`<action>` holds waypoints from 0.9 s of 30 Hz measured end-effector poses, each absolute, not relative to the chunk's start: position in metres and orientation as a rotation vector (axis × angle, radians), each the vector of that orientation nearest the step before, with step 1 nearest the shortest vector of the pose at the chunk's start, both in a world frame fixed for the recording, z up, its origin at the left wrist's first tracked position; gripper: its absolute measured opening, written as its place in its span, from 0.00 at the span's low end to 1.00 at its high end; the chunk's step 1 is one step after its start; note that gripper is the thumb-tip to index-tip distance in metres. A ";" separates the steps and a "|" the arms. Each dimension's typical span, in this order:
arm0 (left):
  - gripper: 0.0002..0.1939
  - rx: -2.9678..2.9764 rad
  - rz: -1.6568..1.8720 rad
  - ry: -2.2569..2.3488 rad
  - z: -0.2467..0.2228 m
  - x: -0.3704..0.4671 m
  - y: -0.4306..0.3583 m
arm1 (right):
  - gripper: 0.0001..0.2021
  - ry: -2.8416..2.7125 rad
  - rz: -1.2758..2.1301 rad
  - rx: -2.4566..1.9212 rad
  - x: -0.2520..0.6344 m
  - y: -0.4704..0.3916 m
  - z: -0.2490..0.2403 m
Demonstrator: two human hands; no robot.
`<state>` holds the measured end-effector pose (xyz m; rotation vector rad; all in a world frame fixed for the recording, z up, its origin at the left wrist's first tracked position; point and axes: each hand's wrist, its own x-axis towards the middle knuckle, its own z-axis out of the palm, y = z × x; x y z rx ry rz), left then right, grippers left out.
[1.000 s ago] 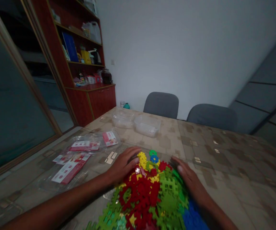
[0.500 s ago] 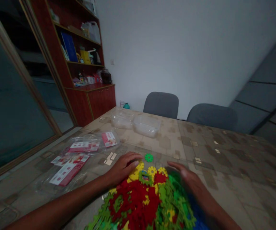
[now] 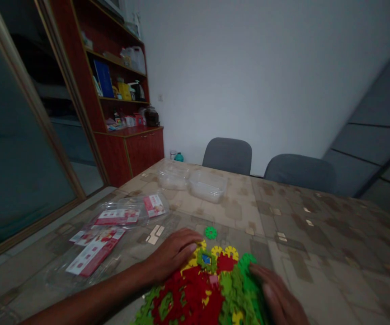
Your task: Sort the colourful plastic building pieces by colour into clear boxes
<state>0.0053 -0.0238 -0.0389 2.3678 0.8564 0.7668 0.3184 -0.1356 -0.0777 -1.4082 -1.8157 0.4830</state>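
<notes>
A pile of plastic interlocking pieces (image 3: 195, 293) lies in front of me, red in the middle with green and yellow around it. My left hand (image 3: 176, 253) rests at its far left edge, fingers stretched over yellow pieces and none gripped. My right hand (image 3: 279, 293) lies along the right side, its fingers extended against green pieces and slightly blurred. Yellow notched discs (image 3: 230, 253) stick out at the far edge of the pile. Apart from them, one green notched disc (image 3: 210, 233) lies on the table. A green square frame piece (image 3: 207, 260) sits on top.
Two clear plastic tubs (image 3: 208, 186) stand at the back of the patterned table (image 3: 242, 216). Clear lids with red-and-white labels (image 3: 96, 250) lie at the left. Beyond the far edge are grey chairs (image 3: 227, 155); a wooden cabinet (image 3: 130, 151) stands at the left.
My right hand has moved down and nearer along the pile's right side, uncovering bright green pieces. My left hand has stayed at the left edge. The view has tipped up slightly.
</notes>
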 end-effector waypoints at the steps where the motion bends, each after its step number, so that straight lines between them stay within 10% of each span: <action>1: 0.19 2.446 0.789 0.938 -0.036 0.002 -0.016 | 0.18 -1.815 0.419 -1.436 0.321 -0.122 -0.071; 13: 0.24 2.844 0.600 1.710 0.015 -0.054 0.141 | 0.21 -2.159 0.056 -1.382 0.283 0.074 -0.010; 22: 0.06 3.015 0.313 1.717 0.019 -0.067 0.165 | 0.10 -2.292 0.040 -1.297 0.265 0.095 0.008; 27: 0.15 3.002 0.293 1.810 0.027 -0.065 0.163 | 0.09 -2.260 -0.014 -1.222 0.272 0.090 0.005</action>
